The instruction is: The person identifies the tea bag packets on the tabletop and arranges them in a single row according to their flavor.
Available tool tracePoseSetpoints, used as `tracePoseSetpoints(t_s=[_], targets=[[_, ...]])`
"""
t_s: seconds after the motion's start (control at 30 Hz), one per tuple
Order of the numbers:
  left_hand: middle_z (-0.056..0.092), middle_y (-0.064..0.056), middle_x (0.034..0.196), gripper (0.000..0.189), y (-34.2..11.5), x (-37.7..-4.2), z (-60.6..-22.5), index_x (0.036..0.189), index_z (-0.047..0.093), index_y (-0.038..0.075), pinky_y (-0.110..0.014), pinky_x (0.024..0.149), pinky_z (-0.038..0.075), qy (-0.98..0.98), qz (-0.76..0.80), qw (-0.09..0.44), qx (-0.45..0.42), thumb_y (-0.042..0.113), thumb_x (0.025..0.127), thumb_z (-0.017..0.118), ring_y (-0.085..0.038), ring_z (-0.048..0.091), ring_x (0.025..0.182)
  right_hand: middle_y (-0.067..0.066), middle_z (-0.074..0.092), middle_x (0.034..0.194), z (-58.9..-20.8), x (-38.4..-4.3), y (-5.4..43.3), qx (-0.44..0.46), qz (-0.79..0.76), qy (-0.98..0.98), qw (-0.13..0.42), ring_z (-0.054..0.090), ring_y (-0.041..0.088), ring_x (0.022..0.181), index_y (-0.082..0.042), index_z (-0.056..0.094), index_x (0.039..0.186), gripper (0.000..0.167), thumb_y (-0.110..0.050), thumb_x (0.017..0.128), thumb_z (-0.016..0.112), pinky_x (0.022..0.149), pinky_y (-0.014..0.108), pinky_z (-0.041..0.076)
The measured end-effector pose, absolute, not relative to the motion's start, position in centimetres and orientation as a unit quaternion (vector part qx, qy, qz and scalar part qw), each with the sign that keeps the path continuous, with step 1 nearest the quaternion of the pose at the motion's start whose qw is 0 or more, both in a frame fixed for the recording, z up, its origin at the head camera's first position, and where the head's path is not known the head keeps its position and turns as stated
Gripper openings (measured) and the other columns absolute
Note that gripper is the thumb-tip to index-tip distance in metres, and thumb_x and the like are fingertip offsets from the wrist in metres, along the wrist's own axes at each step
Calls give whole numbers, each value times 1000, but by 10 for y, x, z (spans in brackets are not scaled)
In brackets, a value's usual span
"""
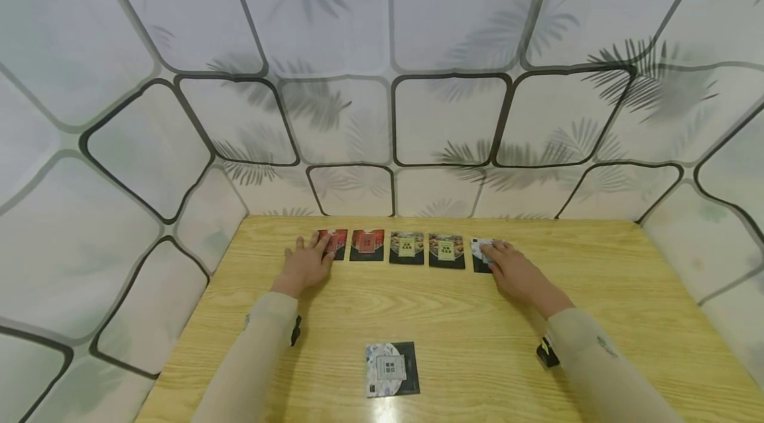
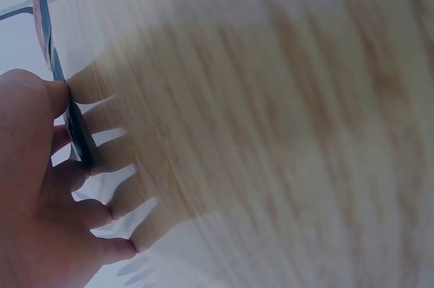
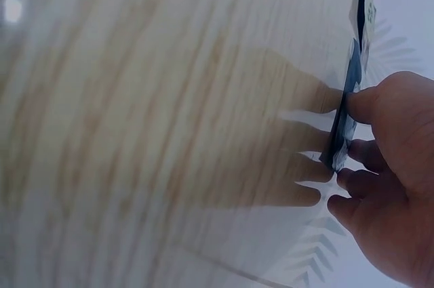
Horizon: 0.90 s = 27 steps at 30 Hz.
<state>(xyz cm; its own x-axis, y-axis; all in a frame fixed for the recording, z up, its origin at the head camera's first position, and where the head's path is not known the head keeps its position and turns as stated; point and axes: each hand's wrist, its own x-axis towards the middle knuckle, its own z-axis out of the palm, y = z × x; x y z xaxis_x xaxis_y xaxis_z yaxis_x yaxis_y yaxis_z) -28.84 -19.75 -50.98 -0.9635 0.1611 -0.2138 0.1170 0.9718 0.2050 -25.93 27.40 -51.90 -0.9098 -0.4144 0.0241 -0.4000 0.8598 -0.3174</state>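
Five flat square packets stretch in a row across the far part of the table. My left hand (image 1: 306, 267) rests with spread fingers on the red-and-black packet (image 1: 341, 247) at the row's left end, covering its left side. At the other end, the fingers and thumb of my right hand (image 1: 518, 272) touch a white-and-black packet (image 1: 479, 258), hiding much of its right half. In the right wrist view this packet (image 3: 342, 122) lies flat beneath the fingertips. Between the hands sit a second red packet (image 1: 367, 246) and two black packets with yellow labels, left (image 1: 407, 248) and right (image 1: 446, 251).
A single white-and-black packet (image 1: 391, 370) lies nearer to me on the wooden table (image 1: 459, 317), turned sideways. Behind the table's far edge rises a pale fabric wall (image 1: 450, 121) with dark outlines and leaf prints, and it continues along both sides.
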Motion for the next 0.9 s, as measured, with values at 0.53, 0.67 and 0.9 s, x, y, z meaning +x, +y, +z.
tracePoseSetpoints(t_s=[0.53,0.67,0.9], targets=[[20,-23,174,61,-197,-287,-509,170,24,13,-82,120,16,987,98,109,73,38,115,35,-61,13,156,40,41,157,-519,-267,274,-213,-150,965,25,37,61,146,7,47,154,47,-7,109,48,119,72,33],[19,-22,175,62,-198,-288,-510,170,23,14,-82,120,16,987,93,111,72,40,115,34,-61,13,157,40,39,158,-519,-268,274,-208,-152,966,33,35,61,148,7,44,156,48,-9,110,46,119,73,32],[18,-21,175,62,-199,-289,-511,170,22,15,-82,120,16,987,96,111,69,42,115,33,-60,12,157,40,41,157,-517,-266,274,-207,-154,966,31,36,61,147,7,46,155,48,-8,109,48,119,73,32]])
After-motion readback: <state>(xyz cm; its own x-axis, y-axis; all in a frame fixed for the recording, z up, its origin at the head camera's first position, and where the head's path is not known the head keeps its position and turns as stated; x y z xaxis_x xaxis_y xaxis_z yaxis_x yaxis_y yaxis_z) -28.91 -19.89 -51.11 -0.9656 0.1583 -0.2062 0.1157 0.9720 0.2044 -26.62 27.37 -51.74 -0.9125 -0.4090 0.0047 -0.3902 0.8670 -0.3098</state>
